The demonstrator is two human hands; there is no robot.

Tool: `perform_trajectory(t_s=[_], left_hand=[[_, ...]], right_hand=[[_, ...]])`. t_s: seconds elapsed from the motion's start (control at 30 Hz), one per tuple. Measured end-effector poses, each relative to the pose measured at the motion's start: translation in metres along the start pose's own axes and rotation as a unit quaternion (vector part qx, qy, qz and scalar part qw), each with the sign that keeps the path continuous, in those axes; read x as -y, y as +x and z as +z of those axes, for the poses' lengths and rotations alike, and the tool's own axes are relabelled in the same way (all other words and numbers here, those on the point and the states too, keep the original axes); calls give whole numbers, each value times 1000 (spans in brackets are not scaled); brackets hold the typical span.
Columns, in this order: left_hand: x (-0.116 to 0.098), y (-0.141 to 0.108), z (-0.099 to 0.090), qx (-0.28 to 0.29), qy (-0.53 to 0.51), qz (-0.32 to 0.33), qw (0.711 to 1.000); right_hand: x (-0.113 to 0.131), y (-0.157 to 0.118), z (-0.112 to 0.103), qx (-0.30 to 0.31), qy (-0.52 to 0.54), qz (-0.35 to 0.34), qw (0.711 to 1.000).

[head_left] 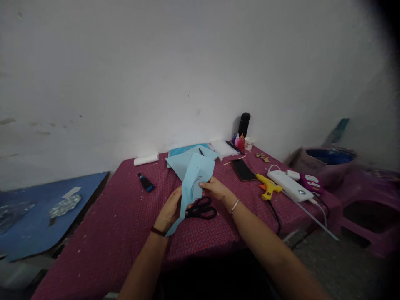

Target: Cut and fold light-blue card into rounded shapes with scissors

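A light blue sheet of paper (191, 177), partly cut and bent, is held up between both hands over the table. My left hand (170, 210) is closed on its left side, where a narrow strip hangs down toward the wrist. On the right, my right hand (215, 187) pinches the paper's edge between thumb and fingers, close to a drawn line. Black-handled scissors (204, 209) lie on the cloth just under the paper, their blades hidden by it. Behind, another light blue sheet (178, 161) rests on the table with a black pen (201, 151) on it.
A phone (243, 170), a yellow glue gun (269, 186) and a white power bank (290, 185) with cables sit to the right. Small paint bottles (240, 142), a paper cup (249, 143) and a black flask (244, 125) stand at the back. A dark blue tube (146, 182) lies left.
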State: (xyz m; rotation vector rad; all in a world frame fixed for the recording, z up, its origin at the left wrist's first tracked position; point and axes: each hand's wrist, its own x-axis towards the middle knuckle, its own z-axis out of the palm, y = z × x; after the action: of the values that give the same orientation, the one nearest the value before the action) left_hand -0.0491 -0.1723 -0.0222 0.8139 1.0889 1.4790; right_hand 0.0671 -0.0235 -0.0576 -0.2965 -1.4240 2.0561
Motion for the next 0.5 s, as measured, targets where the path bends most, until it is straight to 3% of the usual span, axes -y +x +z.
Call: perform_trajectory(t_s=[0.17, 0.33, 0.43, 0.5], left_hand=[[-6, 1, -4, -3, -4, -41, 999], [4, 7, -25, -42, -17, -128, 991], [12, 11, -34, -55, -21, -123, 991], [14, 12, -36, -32, -17, -100, 994]], right_hand=[[-1, 2, -3, 3, -8, -9, 1000], [-1, 2, -4, 0, -7, -4, 1000], [1, 2, -4, -1, 4, -4, 1000], [1, 2, -3, -3, 12, -3, 1000]])
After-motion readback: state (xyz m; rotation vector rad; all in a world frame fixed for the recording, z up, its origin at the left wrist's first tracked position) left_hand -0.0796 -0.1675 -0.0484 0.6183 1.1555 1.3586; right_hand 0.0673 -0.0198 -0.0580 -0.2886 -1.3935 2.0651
